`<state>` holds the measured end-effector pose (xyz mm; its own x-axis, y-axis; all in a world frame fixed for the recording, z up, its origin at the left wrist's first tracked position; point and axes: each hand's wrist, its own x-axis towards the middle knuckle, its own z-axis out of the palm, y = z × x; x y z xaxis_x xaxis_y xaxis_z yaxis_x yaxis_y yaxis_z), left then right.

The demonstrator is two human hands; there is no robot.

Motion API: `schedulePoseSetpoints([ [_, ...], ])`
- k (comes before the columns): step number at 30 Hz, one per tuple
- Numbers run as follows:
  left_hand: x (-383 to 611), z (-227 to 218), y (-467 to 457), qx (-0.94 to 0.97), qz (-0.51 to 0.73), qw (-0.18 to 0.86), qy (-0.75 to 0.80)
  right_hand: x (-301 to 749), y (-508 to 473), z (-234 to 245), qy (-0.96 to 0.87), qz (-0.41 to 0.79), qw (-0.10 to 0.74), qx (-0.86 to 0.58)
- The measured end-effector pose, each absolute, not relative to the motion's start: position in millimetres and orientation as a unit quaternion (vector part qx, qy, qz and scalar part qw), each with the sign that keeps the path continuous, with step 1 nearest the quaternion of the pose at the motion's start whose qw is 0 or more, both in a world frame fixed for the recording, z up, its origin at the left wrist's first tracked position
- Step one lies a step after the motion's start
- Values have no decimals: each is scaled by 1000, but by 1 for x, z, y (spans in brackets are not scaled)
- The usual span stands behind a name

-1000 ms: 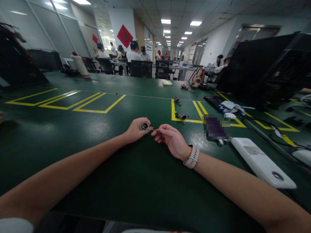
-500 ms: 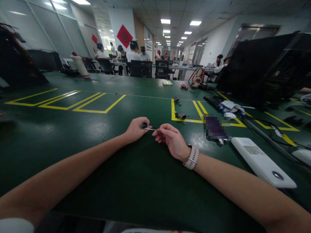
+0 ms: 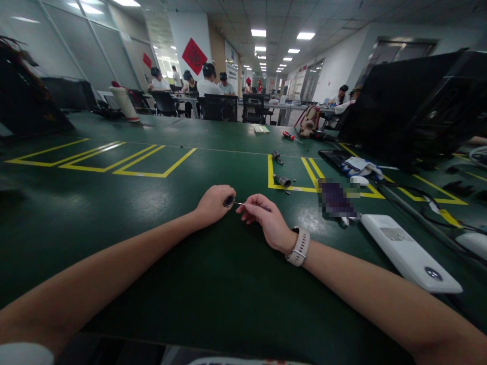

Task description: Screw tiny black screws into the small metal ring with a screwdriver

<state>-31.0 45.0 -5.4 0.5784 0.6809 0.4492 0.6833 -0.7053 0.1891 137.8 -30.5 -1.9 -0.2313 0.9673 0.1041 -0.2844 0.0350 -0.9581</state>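
My left hand [image 3: 213,207] is closed around a round, hollow metal part [image 3: 229,201], its dark open end facing right towards my other hand. Most of that part is hidden by the palm and fingers. Pinched in my right hand [image 3: 262,215] is a thin metal rod [image 3: 239,204], whose tip reaches to the edge of the hollow end. Whether the tip touches the part I cannot tell. Beyond my right hand, a similar metal cylindrical part [image 3: 283,181] lies on its side, with another metal part [image 3: 277,156] behind it and a tiny metal piece [image 3: 287,192] in front.
Yellow tape outlines [image 3: 140,175] mark the green table [image 3: 182,304]. At the right lie a white power bank [image 3: 411,253], a blurred-out phone [image 3: 337,197], cables, a glove [image 3: 361,167] and a large black monitor [image 3: 403,96]. A red screwdriver [image 3: 289,136] lies further back.
The metal part has turned in my left hand, its open end now facing more to the right. My right hand has shifted slightly, and the rod shows on both sides of the pinch.
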Motion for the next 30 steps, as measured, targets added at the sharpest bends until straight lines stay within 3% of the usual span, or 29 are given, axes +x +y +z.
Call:
schedulePoseSetpoints([
  [15,-31,-6,46,-877,-267,-5,-399,141,-29,-5,-475,574,576,-338],
  [24,-31,-6,46,-896,-234,7,-376,138,-30,-3,-511,584,526,-349],
  [30,-30,-4,45,-893,-228,8,-389,140,-29,-4,-507,572,546,-342],
])
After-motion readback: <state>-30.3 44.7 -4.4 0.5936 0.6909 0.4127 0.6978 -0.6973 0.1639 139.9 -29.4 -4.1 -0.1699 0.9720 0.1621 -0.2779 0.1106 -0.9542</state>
